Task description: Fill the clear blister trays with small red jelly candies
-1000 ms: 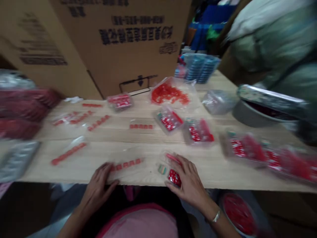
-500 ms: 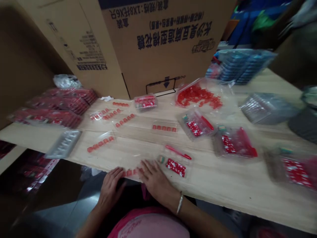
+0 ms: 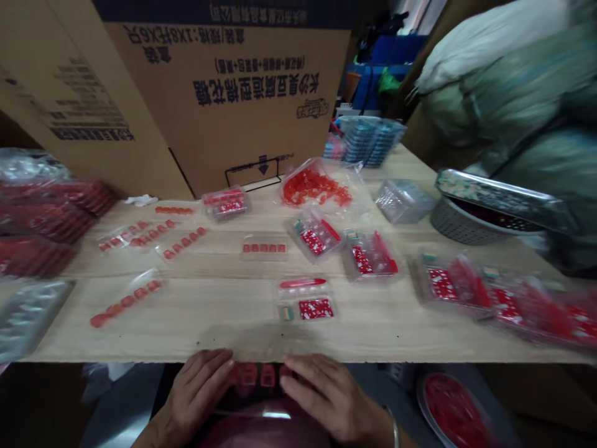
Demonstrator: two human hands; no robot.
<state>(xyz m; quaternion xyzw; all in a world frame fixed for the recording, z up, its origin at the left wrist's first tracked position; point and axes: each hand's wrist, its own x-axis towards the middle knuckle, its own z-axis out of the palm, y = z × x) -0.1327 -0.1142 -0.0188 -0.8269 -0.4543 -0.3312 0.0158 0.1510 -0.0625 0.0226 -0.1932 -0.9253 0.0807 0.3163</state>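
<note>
L hand (image 3: 198, 389) and R hand (image 3: 326, 392) on red plastic strip (image 3: 256, 375) at counter (image 3: 373, 336) edge, grip unclear. Several filled clear packs (image 3: 368, 256) done at right; loose red strips (image 3: 181, 242) left at left.

This is looking like a small packing w/shop: big cardboard cartons (image 3: 224, 106) are standing behind a long wooden workbench (image 3: 196, 330). Clear bags of red plastic pcs (image 3: 317, 190) are lying all over it, w/ a bulging sack (image 3: 504, 81) sitting alongside.
</note>
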